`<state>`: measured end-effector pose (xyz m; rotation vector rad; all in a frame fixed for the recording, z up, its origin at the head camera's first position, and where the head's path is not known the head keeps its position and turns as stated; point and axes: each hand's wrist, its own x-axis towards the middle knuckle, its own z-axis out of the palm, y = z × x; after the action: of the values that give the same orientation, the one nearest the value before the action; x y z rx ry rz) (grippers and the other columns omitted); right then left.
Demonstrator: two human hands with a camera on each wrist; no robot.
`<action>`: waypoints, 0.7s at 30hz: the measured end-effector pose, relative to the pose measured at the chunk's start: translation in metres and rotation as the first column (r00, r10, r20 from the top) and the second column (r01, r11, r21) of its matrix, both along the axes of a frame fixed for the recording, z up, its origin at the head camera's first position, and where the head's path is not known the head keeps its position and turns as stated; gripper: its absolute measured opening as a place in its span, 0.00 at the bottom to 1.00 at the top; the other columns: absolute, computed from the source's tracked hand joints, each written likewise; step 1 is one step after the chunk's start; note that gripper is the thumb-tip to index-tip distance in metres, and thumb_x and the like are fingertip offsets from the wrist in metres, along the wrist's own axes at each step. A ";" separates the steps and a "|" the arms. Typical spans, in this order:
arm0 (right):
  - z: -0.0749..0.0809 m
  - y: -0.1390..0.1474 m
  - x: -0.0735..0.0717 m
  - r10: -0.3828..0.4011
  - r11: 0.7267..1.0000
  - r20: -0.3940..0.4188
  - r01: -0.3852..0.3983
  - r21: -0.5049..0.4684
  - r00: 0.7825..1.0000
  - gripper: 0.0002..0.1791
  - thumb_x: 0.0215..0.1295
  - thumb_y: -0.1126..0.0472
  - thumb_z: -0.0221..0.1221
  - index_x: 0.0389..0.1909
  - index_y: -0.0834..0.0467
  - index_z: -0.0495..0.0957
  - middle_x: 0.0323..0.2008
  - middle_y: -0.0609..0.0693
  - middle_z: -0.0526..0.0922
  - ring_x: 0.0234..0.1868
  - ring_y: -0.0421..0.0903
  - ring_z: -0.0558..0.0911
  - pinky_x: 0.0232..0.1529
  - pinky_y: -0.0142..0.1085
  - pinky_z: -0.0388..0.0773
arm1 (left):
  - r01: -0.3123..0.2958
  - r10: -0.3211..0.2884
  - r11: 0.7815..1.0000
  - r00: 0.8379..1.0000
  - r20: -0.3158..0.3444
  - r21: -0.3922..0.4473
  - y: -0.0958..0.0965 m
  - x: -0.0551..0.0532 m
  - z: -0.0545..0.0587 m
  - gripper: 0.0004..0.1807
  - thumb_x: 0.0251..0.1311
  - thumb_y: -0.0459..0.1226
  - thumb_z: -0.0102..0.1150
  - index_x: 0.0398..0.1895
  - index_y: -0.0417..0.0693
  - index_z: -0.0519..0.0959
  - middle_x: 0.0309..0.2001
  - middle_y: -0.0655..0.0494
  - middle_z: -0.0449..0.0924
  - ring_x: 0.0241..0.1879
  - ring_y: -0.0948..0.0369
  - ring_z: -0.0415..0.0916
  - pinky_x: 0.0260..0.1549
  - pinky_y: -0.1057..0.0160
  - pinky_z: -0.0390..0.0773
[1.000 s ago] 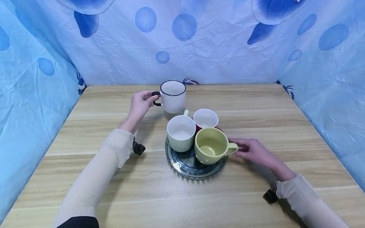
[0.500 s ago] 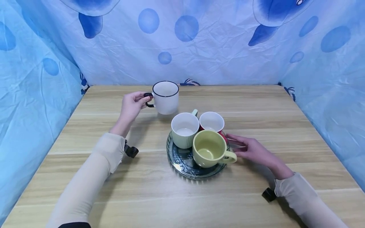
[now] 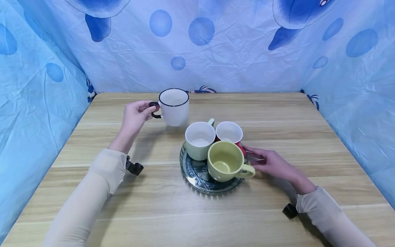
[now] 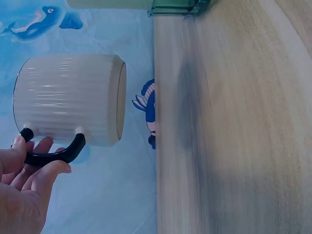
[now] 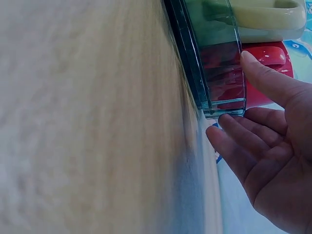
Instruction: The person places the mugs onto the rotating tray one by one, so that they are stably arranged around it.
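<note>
A white mug (image 3: 174, 109) with a dark rim hangs upright above the far part of the table. My left hand (image 3: 134, 116) pinches its black handle (image 4: 56, 153) between thumb and fingers. A round greenish glass tray (image 3: 203, 181) bears a yellow mug (image 3: 220, 168), a pale green ribbed mug (image 3: 199, 147) and a red mug (image 3: 229, 132) with a white inside. My right hand (image 3: 271, 163) is at the tray's right edge. Its thumb lies along the glass wall (image 5: 222, 63) while its loosely extended fingers touch the lower rim. Much of the red mug is hidden behind the yellow one.
A wood-grain table (image 3: 139, 206) lies under everything. Blue patterned cloth (image 3: 129, 61) stands as a wall at the back and on both sides. A black wrist camera (image 3: 134, 168) sits at the left cuff, another dark camera (image 3: 290, 211) at the right.
My left hand has carried the white mug to the left, away from the tray. The tray and its mugs have turned slightly clockwise beside my right hand, then stayed almost still.
</note>
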<state>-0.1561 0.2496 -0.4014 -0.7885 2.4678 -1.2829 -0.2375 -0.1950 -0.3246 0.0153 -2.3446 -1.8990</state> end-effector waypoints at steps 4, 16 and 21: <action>0.001 0.000 0.001 -0.003 1.000 -0.032 0.003 0.011 0.999 0.35 0.58 0.68 0.65 0.67 0.68 0.65 0.64 0.68 0.71 0.59 0.60 0.77 0.54 0.42 0.81 | 0.005 -0.005 1.000 1.000 -0.001 -0.004 -0.002 0.005 0.002 0.20 0.64 0.34 0.59 0.55 0.29 0.76 0.27 0.80 0.82 0.35 0.79 0.81 0.36 0.80 0.81; 0.004 0.004 0.004 -0.077 0.997 -0.034 0.078 0.014 0.996 0.27 0.56 0.64 0.68 0.57 0.66 0.75 0.53 0.64 0.82 0.50 0.49 0.85 0.49 0.33 0.84 | -0.001 0.002 1.000 1.000 -0.030 0.027 -0.009 0.019 0.007 0.16 0.63 0.33 0.60 0.51 0.31 0.78 0.28 0.76 0.84 0.36 0.77 0.82 0.34 0.79 0.82; 0.003 0.004 0.002 -0.062 0.998 -0.010 0.063 0.024 0.998 0.36 0.56 0.62 0.68 0.65 0.67 0.68 0.62 0.65 0.75 0.56 0.59 0.80 0.53 0.43 0.81 | 0.021 -0.021 0.999 1.000 -0.019 0.036 -0.014 0.027 0.008 0.13 0.63 0.32 0.59 0.49 0.34 0.78 0.28 0.76 0.85 0.35 0.78 0.82 0.35 0.79 0.82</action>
<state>-0.1536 0.2535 -0.3985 -0.7182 2.5291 -1.2702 -0.2104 -0.2089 -0.3166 -0.0235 -2.3073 -1.9426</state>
